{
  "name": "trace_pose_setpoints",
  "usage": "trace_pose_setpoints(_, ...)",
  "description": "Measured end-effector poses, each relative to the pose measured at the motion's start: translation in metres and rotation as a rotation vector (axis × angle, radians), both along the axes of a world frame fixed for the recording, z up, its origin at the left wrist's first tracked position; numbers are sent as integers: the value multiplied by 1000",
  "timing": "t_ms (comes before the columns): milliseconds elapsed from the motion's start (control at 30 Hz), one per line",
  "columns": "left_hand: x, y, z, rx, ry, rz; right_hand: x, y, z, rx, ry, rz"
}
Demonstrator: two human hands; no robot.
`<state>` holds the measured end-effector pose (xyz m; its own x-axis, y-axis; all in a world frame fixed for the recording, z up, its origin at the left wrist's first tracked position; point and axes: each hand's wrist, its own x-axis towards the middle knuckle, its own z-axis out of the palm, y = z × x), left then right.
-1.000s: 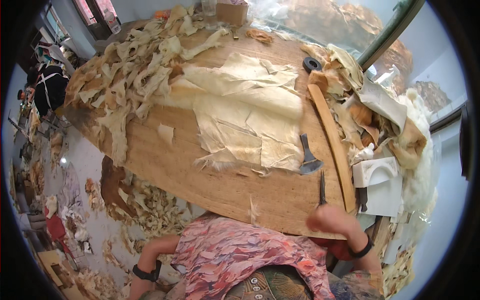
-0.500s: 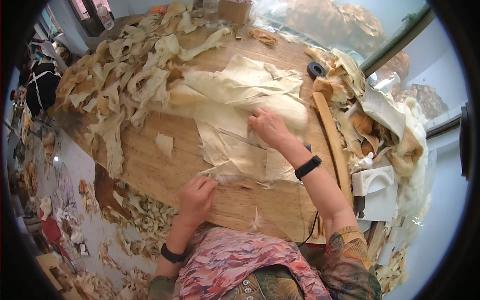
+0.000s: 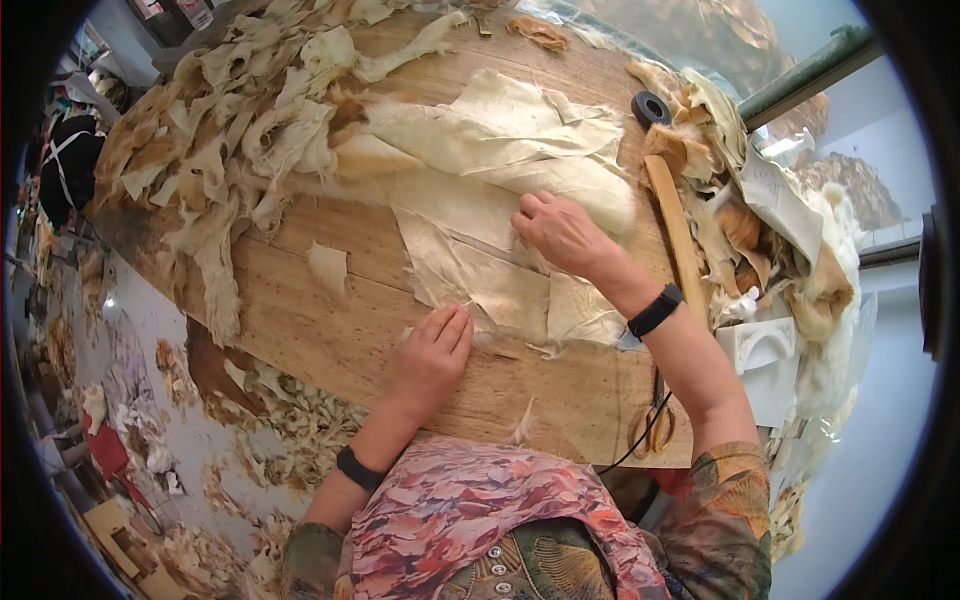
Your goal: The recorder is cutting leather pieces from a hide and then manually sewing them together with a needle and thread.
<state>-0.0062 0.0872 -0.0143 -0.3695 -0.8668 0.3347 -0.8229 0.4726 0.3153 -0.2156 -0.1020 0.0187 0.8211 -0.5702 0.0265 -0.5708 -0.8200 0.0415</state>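
Note:
A pale hide piece [image 3: 470,270] with straight-cut seams lies on the wooden tabletop in front of me. Beyond it and partly over it are folded cream hides [image 3: 480,140], furry along their edges. My left hand [image 3: 433,352] rests palm down at the near left corner of the pale hide, its fingers stretched out side by side. Farther up and to the right, my right hand [image 3: 563,232] is on the hide, with bent fingertips gathered at its surface below the folded hides. What lies under those fingertips is partly hidden.
Hide scraps [image 3: 210,120] heap up on the left. A wooden strip [image 3: 677,235], black ring-shaped roll [image 3: 650,108] and furry offcuts [image 3: 740,230] line the right side. Scissors [image 3: 655,428] lie near the front edge, beside a black cord. A white arched block [image 3: 755,345] stands right.
My left hand has moved up and right, its curled fingers now laid flat at the hide's corner. My right hand has shifted slightly within the changed view, still on the hide.

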Motion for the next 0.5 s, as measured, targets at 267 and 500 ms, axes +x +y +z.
trace_pose_setpoints(267, 0, 4, -13, -46, -8, -1, -2, 17, 21, 1027, -833, -550)
trace_pose_setpoints(500, -1, 2, -16, -59, 68, 16, -39, 84, 24, 1679, -1733, -615)
